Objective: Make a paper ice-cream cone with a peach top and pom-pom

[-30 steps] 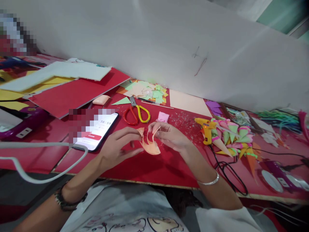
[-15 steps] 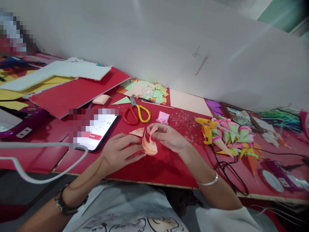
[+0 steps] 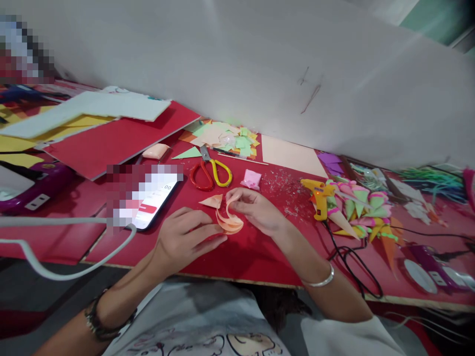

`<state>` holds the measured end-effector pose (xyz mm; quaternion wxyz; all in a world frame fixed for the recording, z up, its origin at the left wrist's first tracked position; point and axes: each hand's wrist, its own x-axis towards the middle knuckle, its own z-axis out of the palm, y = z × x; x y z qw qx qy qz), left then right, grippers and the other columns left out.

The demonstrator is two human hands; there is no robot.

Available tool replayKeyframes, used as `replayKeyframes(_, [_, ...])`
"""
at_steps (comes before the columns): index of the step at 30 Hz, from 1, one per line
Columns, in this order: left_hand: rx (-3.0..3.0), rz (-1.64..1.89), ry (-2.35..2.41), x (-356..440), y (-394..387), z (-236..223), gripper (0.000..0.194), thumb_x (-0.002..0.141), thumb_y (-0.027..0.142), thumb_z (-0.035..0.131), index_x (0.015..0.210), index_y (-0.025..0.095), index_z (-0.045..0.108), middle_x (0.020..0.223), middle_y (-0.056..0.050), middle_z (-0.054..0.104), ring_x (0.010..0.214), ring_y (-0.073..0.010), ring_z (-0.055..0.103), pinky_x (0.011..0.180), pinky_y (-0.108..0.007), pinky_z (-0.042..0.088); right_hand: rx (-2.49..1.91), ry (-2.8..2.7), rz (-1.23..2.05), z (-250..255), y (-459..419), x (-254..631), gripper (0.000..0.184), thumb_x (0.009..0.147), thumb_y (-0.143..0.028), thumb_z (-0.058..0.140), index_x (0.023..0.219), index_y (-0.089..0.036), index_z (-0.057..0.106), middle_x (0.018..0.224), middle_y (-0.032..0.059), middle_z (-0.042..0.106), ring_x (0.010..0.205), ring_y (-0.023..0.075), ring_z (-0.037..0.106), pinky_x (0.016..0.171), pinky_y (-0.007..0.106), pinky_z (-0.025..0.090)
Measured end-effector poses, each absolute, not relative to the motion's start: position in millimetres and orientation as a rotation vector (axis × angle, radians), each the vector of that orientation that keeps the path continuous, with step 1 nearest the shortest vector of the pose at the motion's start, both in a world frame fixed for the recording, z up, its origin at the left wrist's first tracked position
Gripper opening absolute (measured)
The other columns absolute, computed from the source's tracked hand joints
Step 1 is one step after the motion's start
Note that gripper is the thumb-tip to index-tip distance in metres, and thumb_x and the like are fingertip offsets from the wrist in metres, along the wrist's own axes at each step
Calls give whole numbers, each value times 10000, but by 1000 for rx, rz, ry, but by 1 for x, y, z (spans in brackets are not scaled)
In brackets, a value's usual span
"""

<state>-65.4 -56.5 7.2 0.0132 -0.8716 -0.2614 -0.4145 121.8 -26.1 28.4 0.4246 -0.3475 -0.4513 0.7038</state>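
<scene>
A peach-orange curled paper piece [image 3: 232,225] is bent into a loop between my two hands, over the red table. My right hand [image 3: 258,210] pinches its upper end between thumb and fingers. My left hand [image 3: 187,237] has its fingertips against the lower left side of the curl, and its thumb is mostly hidden. Just behind my left fingers lies a small peach paper triangle or cone [image 3: 211,201]. Scissors [image 3: 211,173] with one red and one yellow handle rest beyond the hands. A small pink packet [image 3: 251,179] sits to their right.
On the left are a phone [image 3: 156,200], a white cable [image 3: 74,222] and a red board [image 3: 122,141]. Paper scraps [image 3: 233,138] and a peach sheet [image 3: 291,155] lie along the wall. To the right are a yellow glue gun [image 3: 319,198] and several paper cones [image 3: 361,202].
The paper loop has tilted and flattened, its lower curve opening out slightly. Both hands stay almost in the same place, and the view has shifted a little.
</scene>
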Motion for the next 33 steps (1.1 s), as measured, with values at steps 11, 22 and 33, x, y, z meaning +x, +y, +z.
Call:
replayKeyframes(11, [-2687, -1340, -1068, -72, -58, 5, 165, 740, 113, 578, 877, 200, 548, 782, 2, 549, 696, -99, 536, 610, -215, 453, -945, -1152, 1650, 19, -29, 118, 72, 637, -190, 650, 695, -181, 608, 743, -30, 574, 718, 90, 520, 721, 233, 383])
replayKeyframes(22, [-2753, -1144, -1275, -103, -64, -10, 73, 789, 179, 517, 830, 199, 574, 814, -10, 558, 713, -108, 546, 638, -219, 456, -1258, -1814, 1037, 18, 1, 130, 125, 762, -242, 526, 855, -191, 592, 862, 12, 598, 765, 111, 523, 711, 245, 393])
replayKeyframes(33, [-2838, -1058, -1259, -103, -63, -16, 85, 774, 169, 484, 811, 189, 558, 794, -19, 574, 726, -118, 544, 657, -223, 454, -1178, -2268, 553, 12, 31, 108, 151, 807, -174, 410, 870, -177, 547, 878, 39, 592, 790, 143, 527, 722, 275, 389])
